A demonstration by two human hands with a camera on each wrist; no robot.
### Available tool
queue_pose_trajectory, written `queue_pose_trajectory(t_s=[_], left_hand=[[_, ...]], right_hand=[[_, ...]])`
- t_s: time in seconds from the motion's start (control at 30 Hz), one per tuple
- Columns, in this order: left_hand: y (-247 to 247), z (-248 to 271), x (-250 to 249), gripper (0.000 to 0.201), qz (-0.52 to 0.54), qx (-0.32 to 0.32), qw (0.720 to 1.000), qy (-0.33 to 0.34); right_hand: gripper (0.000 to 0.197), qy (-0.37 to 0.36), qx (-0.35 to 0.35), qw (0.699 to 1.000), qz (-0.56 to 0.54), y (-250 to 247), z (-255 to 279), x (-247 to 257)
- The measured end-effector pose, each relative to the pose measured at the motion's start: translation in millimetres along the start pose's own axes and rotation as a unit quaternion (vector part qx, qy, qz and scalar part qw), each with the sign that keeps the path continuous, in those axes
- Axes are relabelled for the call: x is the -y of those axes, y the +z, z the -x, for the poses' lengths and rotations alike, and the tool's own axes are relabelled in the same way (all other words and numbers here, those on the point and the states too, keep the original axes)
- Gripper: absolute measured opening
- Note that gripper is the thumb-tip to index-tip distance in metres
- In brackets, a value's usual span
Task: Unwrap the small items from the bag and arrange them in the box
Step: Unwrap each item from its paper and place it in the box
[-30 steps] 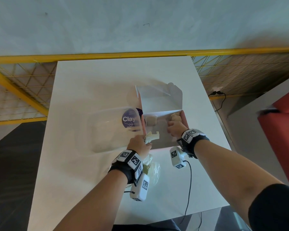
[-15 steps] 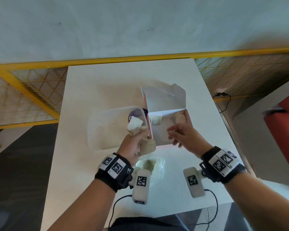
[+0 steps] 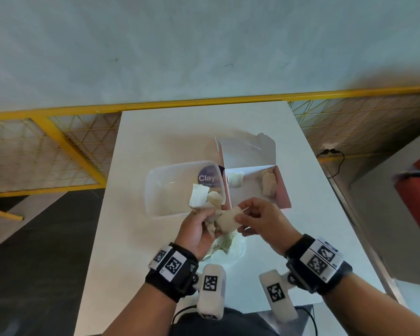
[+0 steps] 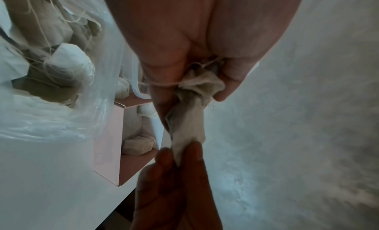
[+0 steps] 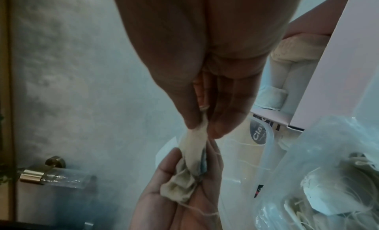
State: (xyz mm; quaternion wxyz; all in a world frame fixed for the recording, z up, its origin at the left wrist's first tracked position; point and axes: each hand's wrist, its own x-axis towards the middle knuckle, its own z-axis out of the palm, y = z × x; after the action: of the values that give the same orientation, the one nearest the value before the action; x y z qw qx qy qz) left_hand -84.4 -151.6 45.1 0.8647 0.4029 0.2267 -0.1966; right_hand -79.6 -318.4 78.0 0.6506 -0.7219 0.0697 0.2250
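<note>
1. Both hands meet at centre frame in the head view, just above the tabletop [image 3: 136, 238].
2. Left hand [image 3: 197, 230]: fingers curled round a bunch of small cloth-like items with loose thread; a pale wrapper [image 3: 198, 195] sticks up from the grip.
3. Small beige item [image 3: 227, 220] is stretched between the two hands. The left wrist view shows its gathered, thread-tied end [image 4: 202, 86] held in the left hand.
4. Right hand [image 3: 262, 220]: thumb and fingertips pinch the other end of the same item; the right wrist view shows the pinch [image 5: 202, 120] closed tight on the fabric.
5. Clear plastic bag [image 3: 228, 251] lies on the tabletop beneath the hands, with more pale items and threads inside.
6. Clear plastic container [image 3: 160, 190] sits left of centre, bearing a purple "Clay" label [image 3: 207, 178].
7. Pink box [image 3: 283, 190], lid open, stands just right of the container, touching or nearly so. Inside: one white item [image 3: 235, 179] at its upper left corner, one beige item [image 3: 268, 184] along its right wall.
</note>
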Motion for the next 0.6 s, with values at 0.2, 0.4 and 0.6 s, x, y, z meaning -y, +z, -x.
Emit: queue_pose_trajectory(t_s=[0.2, 0.4, 0.6], left_hand=[[-6, 17, -3, 0.027, -0.028, 0.066, 0.997, -0.029], [-7, 20, -3, 0.028, -0.081, 0.057, 0.995, -0.020], [-8, 18, -6, 0.012, -0.065, 0.029, 0.997, -0.015]], right_hand=[[0.017, -0.042, -0.047, 0.998, 0.002, -17, 2, 11], [0.015, -0.091, -0.111, 0.989, 0.027, -36, 3, 25], [0.018, -0.152, -0.151, 0.976, 0.023, -41, 4, 36]])
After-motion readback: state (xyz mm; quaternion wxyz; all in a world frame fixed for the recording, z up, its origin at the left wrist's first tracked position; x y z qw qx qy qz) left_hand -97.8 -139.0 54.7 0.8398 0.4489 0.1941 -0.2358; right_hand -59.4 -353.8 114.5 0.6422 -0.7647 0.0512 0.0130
